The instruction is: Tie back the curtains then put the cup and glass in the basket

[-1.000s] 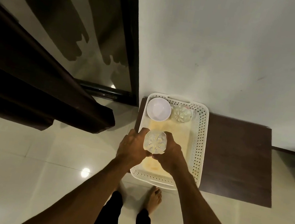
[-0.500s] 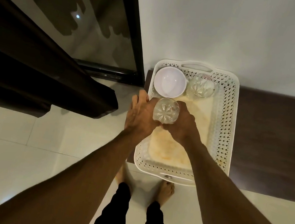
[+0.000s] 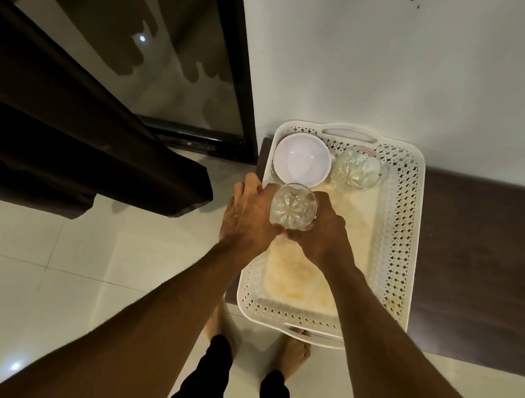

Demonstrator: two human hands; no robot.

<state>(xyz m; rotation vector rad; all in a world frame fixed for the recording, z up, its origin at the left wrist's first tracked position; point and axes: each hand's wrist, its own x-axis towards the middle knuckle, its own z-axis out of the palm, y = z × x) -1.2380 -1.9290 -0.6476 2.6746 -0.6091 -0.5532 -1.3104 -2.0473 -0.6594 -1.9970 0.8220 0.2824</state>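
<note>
- Plainly, the glass (image 3: 293, 206) is clear, with a cut star pattern showing through its base and a round, open rim.
- It is over the left side of the white lattice basket (image 3: 397, 238), just in front of the white cup (image 3: 301, 164). In this view its rim overlaps the cup's near edge. I cannot tell whether it rests on the basket floor.
- The left hand (image 3: 248, 217) holds its left side, fingers close together and the thumb tucked toward the near side.
- The right hand (image 3: 320, 237) grips its right side with curled fingers.
- A second glass (image 3: 356, 170) stands beside the cup at the far end of the basket, which sits on a dark table (image 3: 481, 263).
- A second ago the held glass was nearer the basket's middle, with a gap to the cup. It has since moved toward the cup, with both hands still on it.
- The held glass is upright, mouth up toward the camera, with its long axis vertical.
- A dark curtain (image 3: 59, 143) hangs at the left.
</note>
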